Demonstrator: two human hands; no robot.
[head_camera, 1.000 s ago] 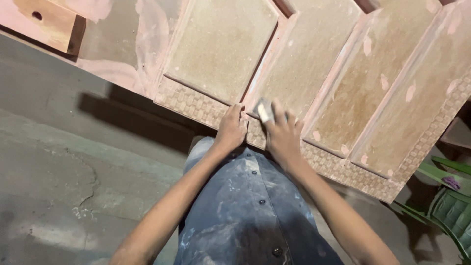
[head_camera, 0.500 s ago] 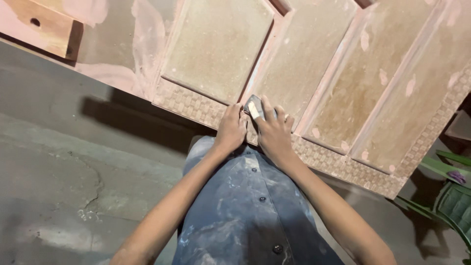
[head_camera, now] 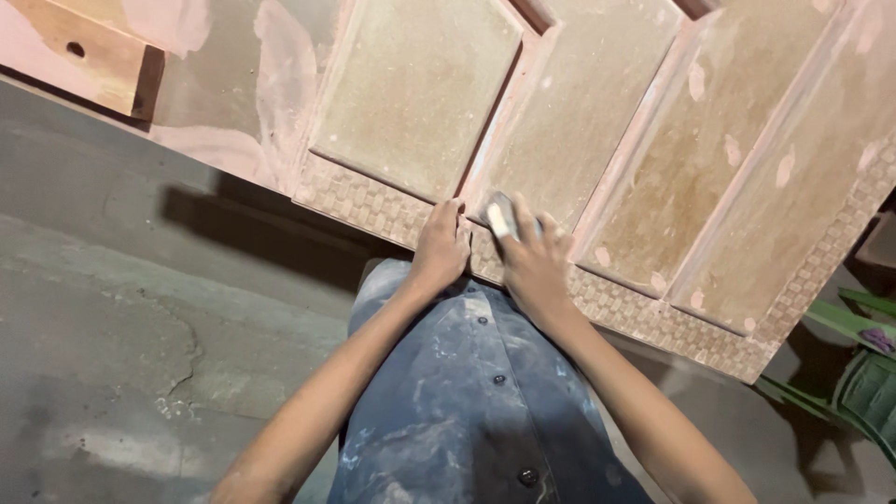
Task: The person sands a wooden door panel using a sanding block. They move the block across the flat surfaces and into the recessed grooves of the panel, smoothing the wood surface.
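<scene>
On door panel point(head_camera: 597, 121) edge: R hand point(head_camera: 534, 266) grip closed round sanding block point(head_camera: 501, 219); L hand point(head_camera: 441, 247) flat, holding nothing.

Both hands on a panelled wooden door point(head_camera: 597, 121), left hand point(head_camera: 441, 250) flat, right hand point(head_camera: 534, 266) gripping a small sanding block point(head_camera: 501, 218).

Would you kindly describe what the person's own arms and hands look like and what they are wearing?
Both forearms are bare, with no sleeves in view. The left hand and right hand wear no gloves, and no rings, watch or bracelets show. The body is covered by a dark blue buttoned garment smeared with pale dust.
</scene>
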